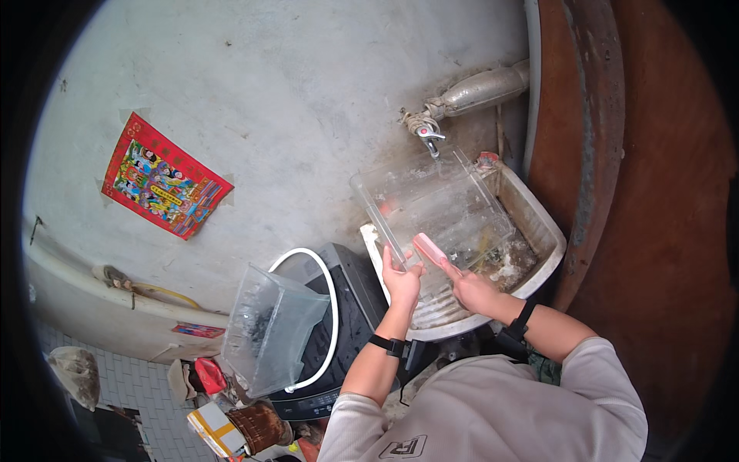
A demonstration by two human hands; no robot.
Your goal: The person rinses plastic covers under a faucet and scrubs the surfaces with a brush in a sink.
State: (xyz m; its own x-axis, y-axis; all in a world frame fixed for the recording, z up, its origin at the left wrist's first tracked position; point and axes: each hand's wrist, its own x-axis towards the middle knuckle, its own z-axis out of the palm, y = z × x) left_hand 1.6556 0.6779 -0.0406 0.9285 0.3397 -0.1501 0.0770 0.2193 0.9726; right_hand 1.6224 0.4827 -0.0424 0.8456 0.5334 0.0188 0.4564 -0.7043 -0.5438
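Note:
My left hand grips the near rim of a clear plastic bin, which lies tilted across the sink. In my right hand is the handle of a pink brush; its head is at the bin's near side, and I cannot tell whether the bristles touch the plastic. Beneath the bin is a stained white washbasin with a ribbed washboard slope at its near end. A metal tap on the wall points down at the bin's far part.
Left of the basin stands a dark washing machine. On it rest another clear plastic container and a curved white hose. A foil-like wrapped pipe leads to the tap. A brown panel borders the right side.

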